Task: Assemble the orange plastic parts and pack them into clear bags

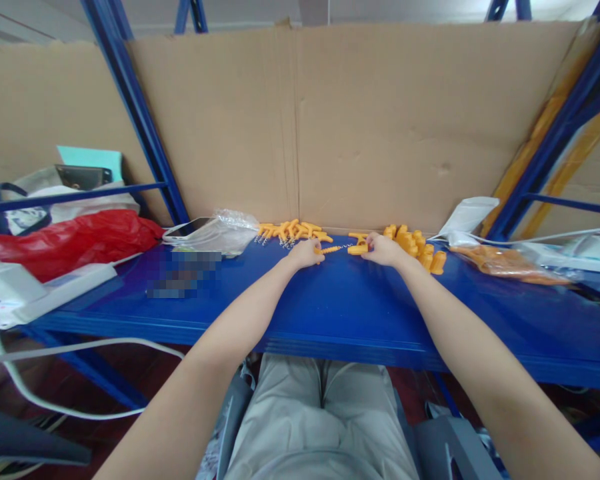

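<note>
Both my arms reach forward over a blue shelf surface (330,307). My left hand (306,253) is closed in a pinch on a thin orange plastic stick (330,250) with a small chain at its end. My right hand (383,249) is closed on a short orange plastic piece (357,249) at the other end of that chain. A row of finished orange pieces with chains (293,231) lies just behind my left hand. Behind and right of my right hand sits a heap of chunky orange parts (420,248).
A clear plastic bag (225,230) and a phone (185,230) lie at left, beyond them a red bag (75,241) and white cables (10,360). A bag of orange parts (510,263) and white packets (467,215) sit at right. Cardboard (380,120) backs the shelf.
</note>
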Motion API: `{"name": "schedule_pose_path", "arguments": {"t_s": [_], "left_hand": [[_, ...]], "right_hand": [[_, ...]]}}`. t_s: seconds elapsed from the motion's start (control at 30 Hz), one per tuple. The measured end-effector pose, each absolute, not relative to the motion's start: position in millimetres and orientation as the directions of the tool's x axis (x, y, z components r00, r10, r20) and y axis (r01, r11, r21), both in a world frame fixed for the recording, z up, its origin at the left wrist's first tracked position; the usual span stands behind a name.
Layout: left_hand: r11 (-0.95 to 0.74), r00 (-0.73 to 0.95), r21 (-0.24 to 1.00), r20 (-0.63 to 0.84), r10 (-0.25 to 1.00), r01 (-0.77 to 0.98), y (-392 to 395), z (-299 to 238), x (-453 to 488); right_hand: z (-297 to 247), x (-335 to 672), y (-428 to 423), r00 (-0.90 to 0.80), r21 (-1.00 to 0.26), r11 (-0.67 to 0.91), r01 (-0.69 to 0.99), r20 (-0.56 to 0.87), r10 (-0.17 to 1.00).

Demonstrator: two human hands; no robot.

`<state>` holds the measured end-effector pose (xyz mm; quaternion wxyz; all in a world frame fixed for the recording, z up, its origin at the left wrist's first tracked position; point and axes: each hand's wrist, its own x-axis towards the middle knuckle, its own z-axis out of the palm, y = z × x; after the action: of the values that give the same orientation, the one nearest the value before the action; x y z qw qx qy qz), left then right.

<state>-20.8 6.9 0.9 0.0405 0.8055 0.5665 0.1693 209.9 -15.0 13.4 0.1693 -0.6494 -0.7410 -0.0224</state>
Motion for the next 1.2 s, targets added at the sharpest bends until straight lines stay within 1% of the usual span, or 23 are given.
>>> {"name": "schedule_pose_path", "arguments": {"t_s": [0.13,0.3,0.4,0.57,0.77,0.87,0.97,1.03,1.13,1.2], "left_hand": [[-0.372,0.313,0.216,0.265,0.912,0.903,5,1,-23],[-0.365,0.316,0.187,0.245,0.916,0.912,2,5,-24],[-0.377,0.324,0.193,0.259,0.91,0.906,2,5,-24],[-0.39,0.332,0.193,0.273,0.903,0.9,1,5,-24],[-0.367,0.308,0.192,0.278,0.91,0.91,-1,6,-26],[-0.38,0.315,0.184,0.302,0.9,0.907,0,5,-25],[-0.454,0.377,0.195,0.333,0.864,0.869,2,3,-24],[-0.507,0.417,0.202,0.361,0.834,0.838,4,0,-24],[-0.557,0.441,0.235,0.406,0.801,0.796,8,-2,-25],[-0.571,0.437,0.273,0.423,0.794,0.774,10,-3,-26]], "right_hand": [[14,213,-16,-0.055,-0.201,0.115,0.973,0.281,0.958],[13,215,-14,0.002,-0.238,0.065,0.969,0.272,0.962],[11,215,-12,-0.003,-0.258,0.077,0.963,0.276,0.961],[8,216,-9,-0.079,-0.29,0.172,0.941,0.308,0.948],[9,220,-8,-0.005,-0.288,0.097,0.953,0.303,0.953],[3,221,-4,-0.069,-0.331,0.196,0.923,0.36,0.931],[-4,218,2,-0.191,-0.372,0.373,0.85,0.441,0.877],[-7,216,5,-0.238,-0.385,0.448,0.807,0.482,0.843],[-9,214,6,-0.237,-0.434,0.477,0.764,0.5,0.833],[-9,214,6,-0.22,-0.503,0.474,0.723,0.482,0.848]]}}
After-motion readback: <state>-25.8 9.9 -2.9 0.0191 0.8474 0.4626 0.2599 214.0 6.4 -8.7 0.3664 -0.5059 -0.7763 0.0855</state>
